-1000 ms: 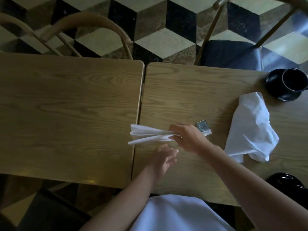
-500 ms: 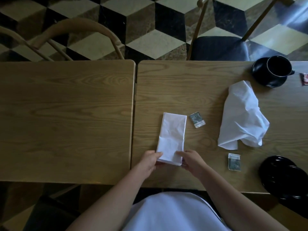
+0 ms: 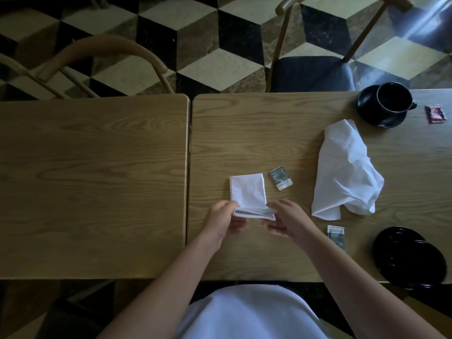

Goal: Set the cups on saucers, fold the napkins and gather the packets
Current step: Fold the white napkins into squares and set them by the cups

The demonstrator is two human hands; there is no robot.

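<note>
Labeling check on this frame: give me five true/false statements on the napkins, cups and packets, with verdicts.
1. Both hands hold the near edge of the folded napkin. True: the left hand and the right hand pinch it at either end.
2. The crumpled napkin is already folded. False: it lies loose and rumpled, right of the folded one.
3. A black cup sits on a saucer at the far right of the table. True.
4. All the packets are gathered in one pile. False: the grey packet, the near packet and the red packet lie apart.
5. The folded napkin lies on the left-hand table. False: it is on the right-hand table.
</note>
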